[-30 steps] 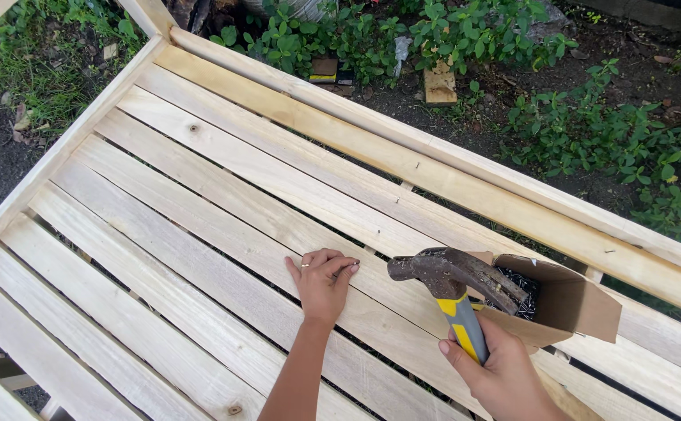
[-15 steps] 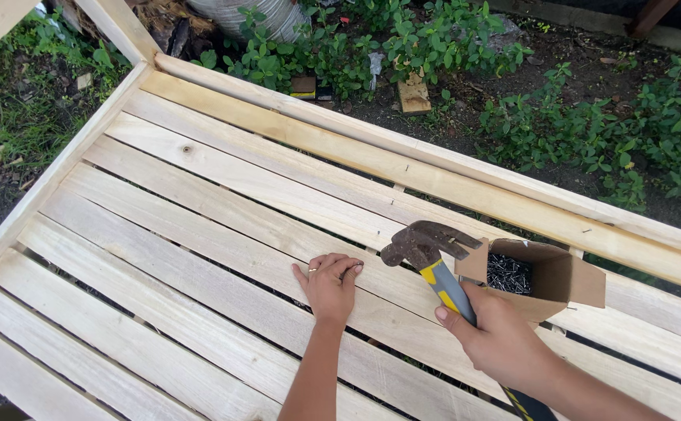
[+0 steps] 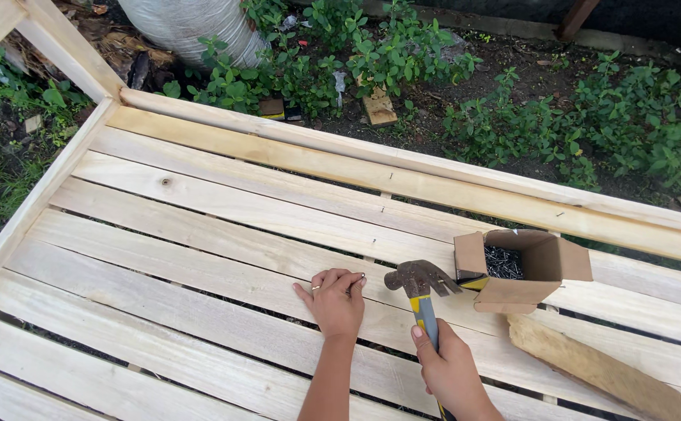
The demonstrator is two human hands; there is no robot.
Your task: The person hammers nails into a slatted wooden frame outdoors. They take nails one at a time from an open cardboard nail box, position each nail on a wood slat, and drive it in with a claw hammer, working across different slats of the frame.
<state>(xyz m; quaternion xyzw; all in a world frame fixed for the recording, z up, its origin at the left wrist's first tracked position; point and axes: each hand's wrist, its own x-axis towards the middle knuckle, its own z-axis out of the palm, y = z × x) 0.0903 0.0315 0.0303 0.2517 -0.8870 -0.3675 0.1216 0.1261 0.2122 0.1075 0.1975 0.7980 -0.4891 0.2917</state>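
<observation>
Two hands are busy: a thin nail (image 3: 361, 275), easily bent, is pinched by left hand (image 3: 334, 300) fingertips against a plank (image 3: 223, 242); the top-heavy hammer (image 3: 421, 282) is gripped mid-handle by the right hand (image 3: 450, 370), fingers wrapped tight.

your left hand (image 3: 335, 300) rests on a slat (image 3: 223, 281), with the hammer (image 3: 421, 284) in your right hand (image 3: 454, 374) just right of it. right of the hammer, an open box (image 3: 524, 273) holding nails (image 3: 503, 263) sits on the slats, a loose board (image 3: 598, 370) in front.
</observation>
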